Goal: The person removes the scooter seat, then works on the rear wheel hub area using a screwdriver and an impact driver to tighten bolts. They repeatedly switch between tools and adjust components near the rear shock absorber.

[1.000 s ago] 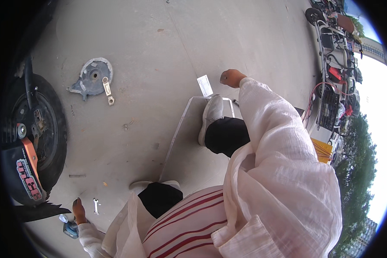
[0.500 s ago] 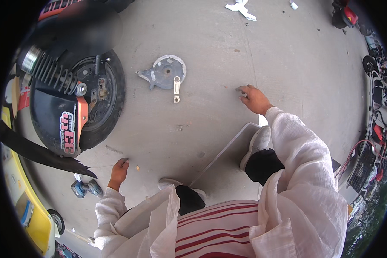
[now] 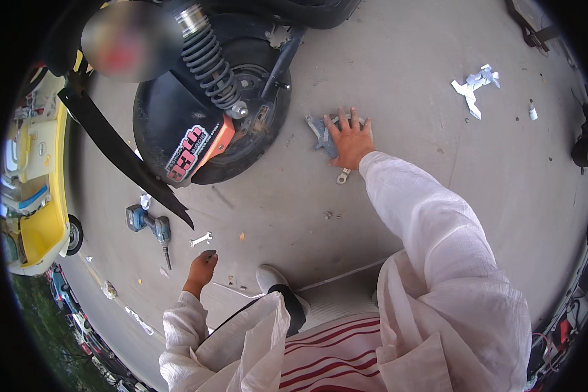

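My right hand (image 3: 351, 145), fingers spread, reaches over a grey round brake backing plate (image 3: 321, 135) on the concrete. It covers most of the plate; whether the palm presses on it cannot be seen. A pale metal lever arm (image 3: 343, 176) sticks out below the hand. My left hand (image 3: 201, 269) hangs low with its fingers curled in and its fingertips dark; anything inside them is hidden. Just beyond it lies an open-ended wrench (image 3: 201, 240). A blue cordless driver (image 3: 151, 225) rests farther left.
A scooter's rear wheel (image 3: 260, 151), with a coil shock absorber (image 3: 210, 64) and black cover, stands at the upper left. A long black fender strip (image 3: 121, 157) juts toward me. White crumpled paper (image 3: 470, 91) lies at right. A yellow vehicle (image 3: 49, 222) is parked far left.
My right hand has moved forward and left onto the brake plate and spread its fingers. The view has swung left, bringing the wrench and the whole driver into sight. My left hand remains low.
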`<action>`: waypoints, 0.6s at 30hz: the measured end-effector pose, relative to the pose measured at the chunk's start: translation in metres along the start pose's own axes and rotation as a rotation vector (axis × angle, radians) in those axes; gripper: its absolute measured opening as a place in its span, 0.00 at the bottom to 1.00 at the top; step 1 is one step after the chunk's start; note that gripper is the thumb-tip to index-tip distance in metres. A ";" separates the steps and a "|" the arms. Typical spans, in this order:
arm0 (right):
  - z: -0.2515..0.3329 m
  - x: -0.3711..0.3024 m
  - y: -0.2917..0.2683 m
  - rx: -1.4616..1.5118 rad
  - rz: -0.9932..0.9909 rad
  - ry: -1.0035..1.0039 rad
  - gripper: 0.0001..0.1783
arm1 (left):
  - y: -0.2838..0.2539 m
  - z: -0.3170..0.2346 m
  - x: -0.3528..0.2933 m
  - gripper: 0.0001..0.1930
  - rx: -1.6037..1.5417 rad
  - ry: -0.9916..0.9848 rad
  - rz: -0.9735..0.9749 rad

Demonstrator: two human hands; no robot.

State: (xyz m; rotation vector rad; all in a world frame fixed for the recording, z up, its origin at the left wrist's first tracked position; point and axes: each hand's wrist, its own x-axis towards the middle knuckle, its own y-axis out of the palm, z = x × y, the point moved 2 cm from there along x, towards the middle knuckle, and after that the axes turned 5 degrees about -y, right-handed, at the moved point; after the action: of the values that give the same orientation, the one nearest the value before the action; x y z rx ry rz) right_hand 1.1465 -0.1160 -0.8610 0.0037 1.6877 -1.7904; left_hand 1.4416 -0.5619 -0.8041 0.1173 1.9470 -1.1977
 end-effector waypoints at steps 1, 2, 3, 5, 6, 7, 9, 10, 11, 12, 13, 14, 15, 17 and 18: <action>-0.006 -0.001 -0.003 -0.006 0.019 -0.011 0.58 | -0.002 -0.002 -0.013 0.19 -0.017 -0.022 -0.018; -0.013 -0.001 -0.006 -0.014 0.037 -0.023 0.58 | -0.005 -0.005 -0.026 0.19 -0.076 -0.054 -0.036; -0.017 0.001 -0.007 0.001 0.036 -0.037 0.58 | -0.006 -0.004 -0.045 0.18 -0.138 -0.096 -0.056; -0.022 0.003 -0.006 0.023 0.041 -0.060 0.58 | -0.006 0.001 -0.085 0.18 -0.273 -0.200 -0.098; -0.017 0.007 -0.006 0.016 0.032 -0.067 0.58 | -0.007 0.008 -0.113 0.18 -0.344 -0.273 -0.139; -0.007 0.008 -0.005 0.011 0.027 -0.084 0.58 | -0.002 0.030 -0.151 0.17 -0.396 -0.382 -0.176; 0.011 0.013 0.002 -0.017 0.025 -0.112 0.59 | 0.014 0.071 -0.217 0.17 -0.366 -0.542 -0.210; 0.011 0.011 0.006 -0.026 0.005 -0.086 0.59 | 0.018 0.082 -0.256 0.17 -0.271 -0.609 -0.203; 0.010 0.013 0.007 -0.026 -0.017 -0.085 0.59 | 0.014 0.077 -0.284 0.18 -0.213 -0.681 -0.212; 0.006 0.012 0.012 -0.023 -0.084 -0.066 0.59 | 0.005 0.076 -0.306 0.19 -0.233 -0.697 -0.190; 0.003 0.010 0.007 0.000 -0.096 -0.065 0.58 | -0.004 0.066 -0.322 0.20 -0.218 -0.705 -0.173; 0.001 0.011 0.009 -0.045 -0.097 -0.040 0.58 | -0.014 0.063 -0.343 0.20 -0.193 -0.738 -0.146; -0.006 0.012 0.008 -0.072 -0.114 -0.010 0.58 | -0.012 0.067 -0.356 0.20 -0.219 -0.756 -0.177; -0.013 0.013 0.006 -0.093 -0.114 0.000 0.59 | 0.003 0.090 -0.382 0.21 -0.302 -0.814 -0.184; -0.014 0.015 0.008 -0.106 -0.122 -0.018 0.59 | 0.019 0.104 -0.392 0.21 -0.374 -0.843 -0.247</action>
State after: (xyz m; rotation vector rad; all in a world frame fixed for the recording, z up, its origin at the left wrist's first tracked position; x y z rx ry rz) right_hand 1.1326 -0.1100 -0.8771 -0.1638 1.8017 -1.7807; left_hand 1.7684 -0.5060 -0.5705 -0.7282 1.3987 -0.8044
